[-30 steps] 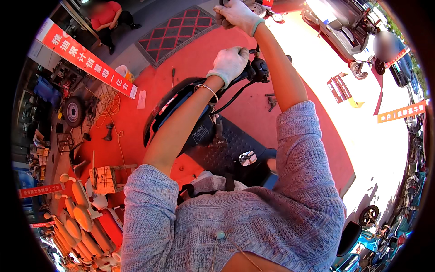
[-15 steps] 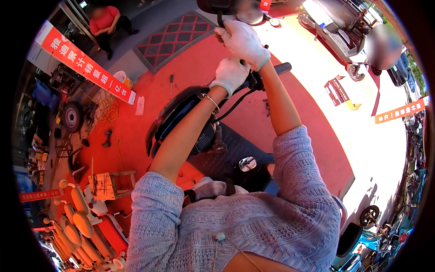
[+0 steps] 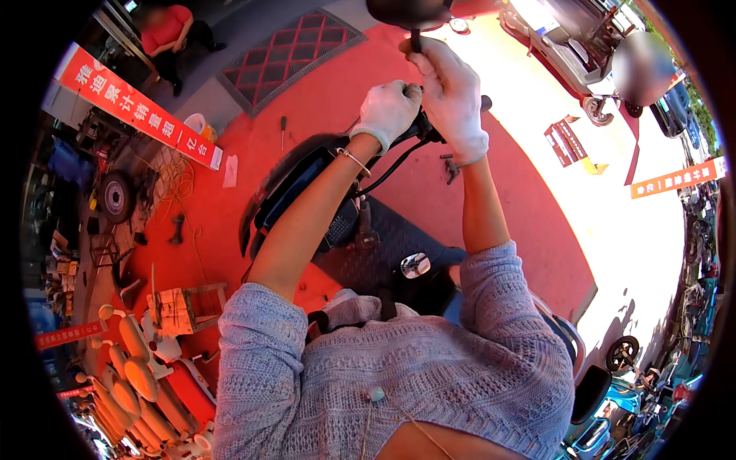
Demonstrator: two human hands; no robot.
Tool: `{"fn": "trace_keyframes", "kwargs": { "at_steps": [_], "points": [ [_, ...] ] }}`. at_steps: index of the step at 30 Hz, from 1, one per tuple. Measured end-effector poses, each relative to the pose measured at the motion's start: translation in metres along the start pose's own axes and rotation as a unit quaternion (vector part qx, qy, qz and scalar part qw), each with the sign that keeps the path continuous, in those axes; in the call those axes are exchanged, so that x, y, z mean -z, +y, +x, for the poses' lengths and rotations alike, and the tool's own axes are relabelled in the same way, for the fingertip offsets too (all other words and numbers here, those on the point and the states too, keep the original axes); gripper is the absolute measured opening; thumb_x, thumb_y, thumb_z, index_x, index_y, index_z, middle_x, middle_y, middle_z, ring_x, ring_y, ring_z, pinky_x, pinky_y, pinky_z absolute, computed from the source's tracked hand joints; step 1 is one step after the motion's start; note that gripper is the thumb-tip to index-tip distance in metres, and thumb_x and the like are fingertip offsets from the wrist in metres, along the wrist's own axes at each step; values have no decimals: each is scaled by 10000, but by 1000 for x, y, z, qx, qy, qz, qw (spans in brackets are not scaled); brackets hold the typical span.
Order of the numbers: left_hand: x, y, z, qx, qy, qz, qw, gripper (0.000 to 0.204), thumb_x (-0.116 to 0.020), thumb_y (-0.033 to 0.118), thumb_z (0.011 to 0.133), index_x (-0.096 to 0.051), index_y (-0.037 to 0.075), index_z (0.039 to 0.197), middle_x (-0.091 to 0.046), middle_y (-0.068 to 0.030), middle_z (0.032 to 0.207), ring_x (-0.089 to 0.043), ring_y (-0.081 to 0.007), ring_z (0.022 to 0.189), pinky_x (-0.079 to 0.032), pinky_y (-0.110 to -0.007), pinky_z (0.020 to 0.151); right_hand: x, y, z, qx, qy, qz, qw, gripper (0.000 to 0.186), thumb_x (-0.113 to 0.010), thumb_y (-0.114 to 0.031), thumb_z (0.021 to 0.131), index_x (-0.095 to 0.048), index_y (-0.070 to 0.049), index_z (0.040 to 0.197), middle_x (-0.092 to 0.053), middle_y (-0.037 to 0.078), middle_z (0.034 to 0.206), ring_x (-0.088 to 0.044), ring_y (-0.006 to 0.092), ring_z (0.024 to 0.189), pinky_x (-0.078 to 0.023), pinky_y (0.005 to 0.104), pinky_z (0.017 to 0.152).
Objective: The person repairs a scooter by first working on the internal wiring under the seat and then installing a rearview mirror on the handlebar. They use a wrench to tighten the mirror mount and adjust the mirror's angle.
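Note:
My left hand (image 3: 387, 113), in a white glove, is closed at the black scooter handlebar (image 3: 433, 130), holding something hidden by its fingers. Just right of it and higher, my gloved right hand (image 3: 448, 96) grips the stem of a black mirror (image 3: 406, 11) at the top of the view. The scooter's dark front panel (image 3: 276, 192) is below my hands. On the black footboard (image 3: 391, 238) lies a dark tool (image 3: 366, 226), apparently a drill, and a small mirror or shiny part (image 3: 415, 265) shows near my body.
A screwdriver (image 3: 283, 132) and another tool (image 3: 451, 169) lie on the red mat (image 3: 521, 230). A seated person (image 3: 165, 34) is at back left. A tyre (image 3: 116, 197), cords (image 3: 175, 184) and orange scooters (image 3: 138, 372) are at left. Parked scooters (image 3: 563, 54) line the right.
My right hand has come down from the top edge, beside my left hand, its wrist now lower. The black mirror has moved into fuller view at the top. My left hand stays at the handlebar.

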State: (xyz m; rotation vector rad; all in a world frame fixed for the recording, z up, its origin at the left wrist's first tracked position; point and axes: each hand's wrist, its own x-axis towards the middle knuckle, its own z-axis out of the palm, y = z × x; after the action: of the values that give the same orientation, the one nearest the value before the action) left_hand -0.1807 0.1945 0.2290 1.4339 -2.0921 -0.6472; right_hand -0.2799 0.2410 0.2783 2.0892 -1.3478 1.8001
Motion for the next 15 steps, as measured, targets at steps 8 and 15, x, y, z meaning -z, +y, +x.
{"fn": "trace_keyframes", "kwargs": {
  "at_steps": [8, 15],
  "points": [
    [-12, 17, 9, 5, 2, -21, 1000, 440, -434, 444, 882, -656, 67, 926, -650, -197, 923, -601, -389, 922, -470, -462, 824, 15, 195, 57, -408, -48, 595, 691, 220, -484, -157, 951, -541, 53, 920, -516, 67, 734, -525, 171, 708, -487, 343, 774],
    [-4, 2, 4, 23, 10, -19, 999, 405, -471, 420, 870, -659, 65, 920, -651, -196, 920, -609, -382, 911, -478, -453, 812, 28, 5, -19, -135, 104, 281, 944, 235, -459, -177, 965, -582, 22, 979, -622, 81, 908, -618, 233, 858, -487, 375, 833]
  ]
}}
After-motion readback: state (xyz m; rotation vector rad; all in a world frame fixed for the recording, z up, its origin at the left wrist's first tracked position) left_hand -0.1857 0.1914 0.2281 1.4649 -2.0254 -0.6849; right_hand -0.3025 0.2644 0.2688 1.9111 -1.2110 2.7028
